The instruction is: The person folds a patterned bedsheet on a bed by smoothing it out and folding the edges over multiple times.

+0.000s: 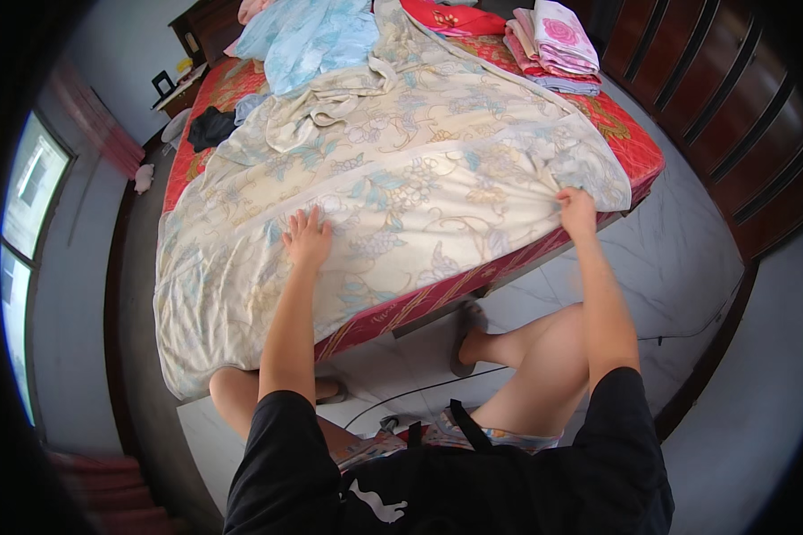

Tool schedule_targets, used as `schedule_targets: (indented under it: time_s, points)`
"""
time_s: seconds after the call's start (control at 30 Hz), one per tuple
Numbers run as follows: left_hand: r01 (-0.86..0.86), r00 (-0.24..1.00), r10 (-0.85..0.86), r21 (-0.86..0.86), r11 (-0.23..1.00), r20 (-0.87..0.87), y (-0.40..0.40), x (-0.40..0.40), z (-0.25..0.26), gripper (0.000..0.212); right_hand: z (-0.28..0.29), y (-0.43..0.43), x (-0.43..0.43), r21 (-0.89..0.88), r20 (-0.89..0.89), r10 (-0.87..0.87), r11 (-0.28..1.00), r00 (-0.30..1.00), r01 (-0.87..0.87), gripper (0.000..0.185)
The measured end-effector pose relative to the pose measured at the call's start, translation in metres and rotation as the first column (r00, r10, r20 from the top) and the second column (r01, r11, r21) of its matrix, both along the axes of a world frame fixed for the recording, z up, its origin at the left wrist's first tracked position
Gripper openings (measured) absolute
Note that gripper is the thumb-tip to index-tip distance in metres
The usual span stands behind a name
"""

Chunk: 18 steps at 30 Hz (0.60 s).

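Note:
A cream sheet [401, 227] with a floral print lies wrinkled across the bed and hangs over the near left corner. My left hand [308, 239] rests on it palm down, fingers spread. Near the front right edge, my right hand [577, 208] pinches the fabric, and creases run from the grip across the sheet. Below that edge shows the red patterned side of the mattress [435, 294]. A red cover [632, 144] is exposed at the right corner.
Folded linens [559, 50] are stacked at the far right. A light blue bedding piece [321, 43] and a black cloth [212, 128] lie farther back and left. A dark wooden wardrobe [716, 93] flanks the right side. A thin cable [421, 386] crosses the tiled floor near my feet.

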State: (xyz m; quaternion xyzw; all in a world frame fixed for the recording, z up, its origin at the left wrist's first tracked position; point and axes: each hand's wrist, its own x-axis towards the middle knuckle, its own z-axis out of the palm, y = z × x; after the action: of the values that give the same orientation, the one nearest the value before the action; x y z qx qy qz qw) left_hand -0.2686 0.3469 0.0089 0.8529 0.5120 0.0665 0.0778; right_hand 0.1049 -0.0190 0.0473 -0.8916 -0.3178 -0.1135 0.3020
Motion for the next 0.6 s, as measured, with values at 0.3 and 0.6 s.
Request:
schedule_targets:
  time_s: [0.3, 0.6]
  points:
    - [-0.049, 0.999, 0.049, -0.040, 0.998, -0.006, -0.021, 0.019, 0.015, 0.062, 0.018, 0.050, -0.013, -0.231, 0.279, -0.385, 0.863, 0.880, 0.450, 0.031]
    - [-0.058, 0.998, 0.058, 0.095, 0.994, 0.006, -0.027, 0.021, 0.010, 0.057, -0.022, 0.145, -0.022, 0.049, -0.014, 0.437, 0.899, 0.899, -0.436, 0.034]
